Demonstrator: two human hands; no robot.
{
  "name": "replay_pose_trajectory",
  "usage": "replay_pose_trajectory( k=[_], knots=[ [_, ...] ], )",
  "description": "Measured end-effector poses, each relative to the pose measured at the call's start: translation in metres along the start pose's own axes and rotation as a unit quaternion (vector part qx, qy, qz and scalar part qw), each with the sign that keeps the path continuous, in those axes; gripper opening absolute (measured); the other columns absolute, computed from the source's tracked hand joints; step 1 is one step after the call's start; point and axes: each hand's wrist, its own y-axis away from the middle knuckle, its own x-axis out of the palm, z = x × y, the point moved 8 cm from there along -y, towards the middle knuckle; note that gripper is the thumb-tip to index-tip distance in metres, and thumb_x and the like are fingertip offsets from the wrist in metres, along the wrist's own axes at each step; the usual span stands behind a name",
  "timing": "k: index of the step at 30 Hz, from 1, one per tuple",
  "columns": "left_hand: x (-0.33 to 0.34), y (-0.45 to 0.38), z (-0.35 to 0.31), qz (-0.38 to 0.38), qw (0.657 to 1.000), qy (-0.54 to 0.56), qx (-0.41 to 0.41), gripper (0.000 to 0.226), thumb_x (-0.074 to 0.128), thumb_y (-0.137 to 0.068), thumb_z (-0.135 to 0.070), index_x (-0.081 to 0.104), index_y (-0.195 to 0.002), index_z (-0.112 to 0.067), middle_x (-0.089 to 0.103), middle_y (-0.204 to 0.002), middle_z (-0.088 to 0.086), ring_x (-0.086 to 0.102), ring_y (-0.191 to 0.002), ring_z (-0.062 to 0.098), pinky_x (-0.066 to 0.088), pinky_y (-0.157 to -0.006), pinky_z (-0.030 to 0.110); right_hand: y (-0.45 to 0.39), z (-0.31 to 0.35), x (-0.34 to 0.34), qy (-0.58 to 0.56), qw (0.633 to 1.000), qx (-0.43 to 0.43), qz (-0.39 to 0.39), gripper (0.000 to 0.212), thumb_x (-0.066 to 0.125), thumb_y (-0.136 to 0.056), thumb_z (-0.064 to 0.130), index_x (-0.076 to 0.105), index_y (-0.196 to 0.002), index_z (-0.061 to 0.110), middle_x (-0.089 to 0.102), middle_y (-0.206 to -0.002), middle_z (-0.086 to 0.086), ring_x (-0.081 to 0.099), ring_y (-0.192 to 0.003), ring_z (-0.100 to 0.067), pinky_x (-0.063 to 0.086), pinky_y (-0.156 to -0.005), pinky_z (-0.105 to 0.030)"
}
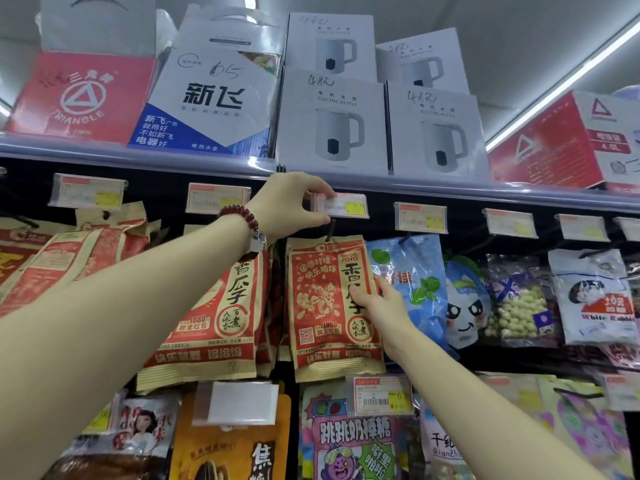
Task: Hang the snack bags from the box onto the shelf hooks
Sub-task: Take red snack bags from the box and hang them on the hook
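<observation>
A red and tan sunflower-seed snack bag (322,306) hangs from a black shelf hook (330,228) in the middle of the shelf. My right hand (379,303) grips the bag's right edge, fingers on its front. Above it, my left hand (289,206) pinches the left end of the price tag holder (346,205) at the tip of that hook, with a bead bracelet on the wrist. More bags of the same kind (221,317) hang on the hook to the left. The box is not in view.
A blue snack bag (415,282) hangs right beside the held bag, then panda-face, peanut and White Rabbit bags (592,299). Kettle boxes (332,123) stand on the top shelf. A lower row of hooks carries more snacks and a price tag (381,394).
</observation>
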Motion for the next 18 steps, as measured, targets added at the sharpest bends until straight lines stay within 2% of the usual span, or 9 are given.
replay_pose_trajectory(
  k=[2,6,9,12,15,17,18],
  knots=[
    [0.002,0.003,0.000,-0.011,1.000,-0.003,0.006,0.042,0.068,-0.081,-0.021,0.061,-0.122,-0.019,0.062,-0.121,0.001,0.057,-0.110,0.015,0.043,-0.090,0.021,-0.002,-0.005,0.000,0.019,1.000,-0.004,-0.004,0.041,0.061,-0.092,0.015,0.050,-0.131,0.012,0.069,-0.110,-0.009,0.071,-0.088,-0.024,0.059,-0.073,-0.037],
    [0.004,0.011,0.001,-0.004,0.999,-0.030,0.018,0.049,0.064,-0.081,-0.012,0.055,-0.129,-0.018,0.054,-0.135,0.000,0.048,-0.125,0.014,0.031,-0.100,0.017,-0.001,0.001,-0.002,0.120,0.992,-0.037,-0.005,0.037,0.058,-0.094,0.027,0.050,-0.128,0.015,0.068,-0.114,-0.006,0.069,-0.094,-0.021,0.057,-0.081,-0.038],
    [0.002,0.020,0.002,0.011,0.998,-0.061,0.025,0.048,0.060,-0.083,-0.010,0.055,-0.130,-0.018,0.045,-0.144,0.000,0.040,-0.134,0.014,0.028,-0.107,0.022,0.004,0.005,0.001,0.151,0.988,-0.039,0.012,0.033,0.054,-0.096,0.028,0.045,-0.126,0.016,0.066,-0.109,-0.003,0.067,-0.090,-0.016,0.054,-0.071,-0.031],
    [-0.006,0.032,0.004,0.009,0.997,-0.077,0.025,0.044,0.057,-0.084,-0.010,0.058,-0.127,-0.018,0.049,-0.141,0.000,0.044,-0.131,0.014,0.033,-0.104,0.021,0.010,0.008,0.004,0.156,0.987,-0.041,0.027,0.030,0.053,-0.097,0.026,0.044,-0.124,0.017,0.065,-0.107,-0.002,0.067,-0.088,-0.015,0.053,-0.067,-0.029],
    [-0.015,0.046,0.012,0.007,0.997,-0.081,0.009,0.039,0.056,-0.085,-0.011,0.060,-0.123,-0.018,0.058,-0.131,-0.001,0.052,-0.122,0.013,0.039,-0.097,0.019,0.015,0.010,0.004,0.193,0.979,-0.059,0.004,0.032,0.056,-0.094,0.031,0.046,-0.122,0.020,0.067,-0.109,-0.002,0.067,-0.091,-0.018,0.057,-0.079,-0.040],
    [-0.020,0.058,0.020,0.017,0.997,-0.077,-0.008,0.036,0.055,-0.086,-0.011,0.061,-0.121,-0.018,0.061,-0.125,-0.001,0.055,-0.116,0.013,0.044,-0.098,0.025,0.018,0.010,0.002,0.211,0.975,-0.062,-0.018,0.027,0.057,-0.093,0.034,0.047,-0.116,0.024,0.067,-0.109,-0.002,0.067,-0.092,-0.021,0.056,-0.084,-0.046],
    [-0.022,0.065,0.024,0.024,0.996,-0.079,-0.016,0.035,0.056,-0.086,-0.011,0.062,-0.119,-0.018,0.062,-0.123,-0.001,0.056,-0.115,0.013,0.046,-0.099,0.028,0.020,0.011,0.002,0.218,0.974,-0.063,-0.026,0.026,0.057,-0.093,0.033,0.048,-0.115,0.023,0.067,-0.108,-0.003,0.067,-0.090,-0.021,0.056,-0.082,-0.044]
  ],
)
